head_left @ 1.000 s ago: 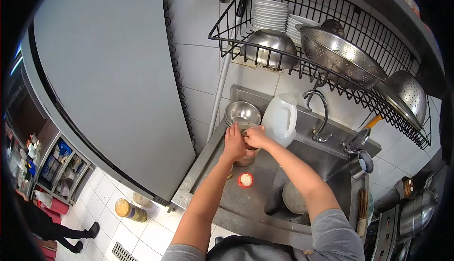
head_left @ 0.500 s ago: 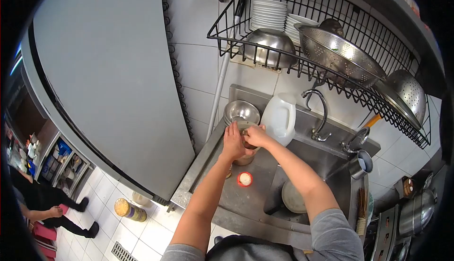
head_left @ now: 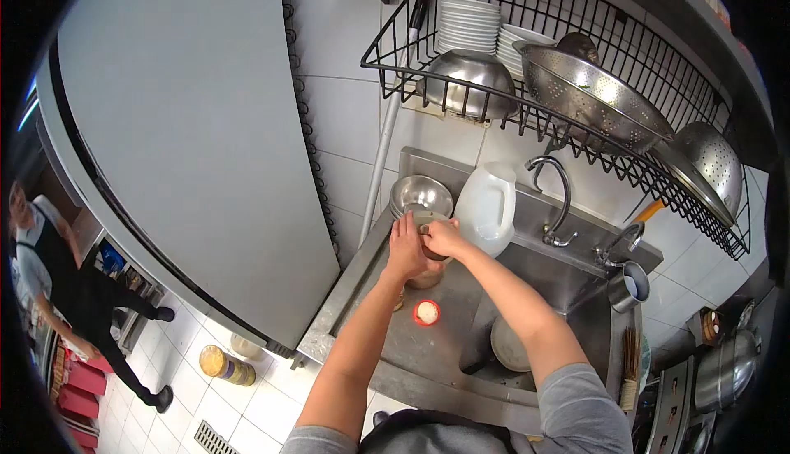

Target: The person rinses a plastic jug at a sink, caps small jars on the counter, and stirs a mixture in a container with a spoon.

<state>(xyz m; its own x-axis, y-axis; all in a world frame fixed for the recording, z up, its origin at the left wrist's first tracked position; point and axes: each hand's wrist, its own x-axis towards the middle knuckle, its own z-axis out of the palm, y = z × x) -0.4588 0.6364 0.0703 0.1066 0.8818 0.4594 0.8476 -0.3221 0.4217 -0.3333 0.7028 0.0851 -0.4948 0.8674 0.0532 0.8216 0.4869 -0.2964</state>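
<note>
Over the steel counter left of the sink, my left hand (head_left: 405, 248) is wrapped around the side of a round, grayish container (head_left: 434, 217), its thumb along the near side. My right hand (head_left: 444, 238) is closed at the container's mouth; what its fingers hold is hidden. Just below my hands stands a brownish jar-like vessel (head_left: 425, 279), mostly covered by them. Nearer to me on the counter lies a small red lid (head_left: 426, 312) with a whitish middle. A steel bowl (head_left: 421, 196) and a white plastic jug (head_left: 485, 209) stand behind my hands.
The sink (head_left: 543, 289) with a round pan (head_left: 513, 344) lies to the right, under a faucet (head_left: 564, 199). A wire rack (head_left: 576, 125) with plates and colanders hangs above. A large jar (head_left: 226, 365) stands on the floor. A co-worker (head_left: 82, 289) walks at left.
The co-worker at left has come further into view, upper body now showing. My hands stay at the container with only slight movement.
</note>
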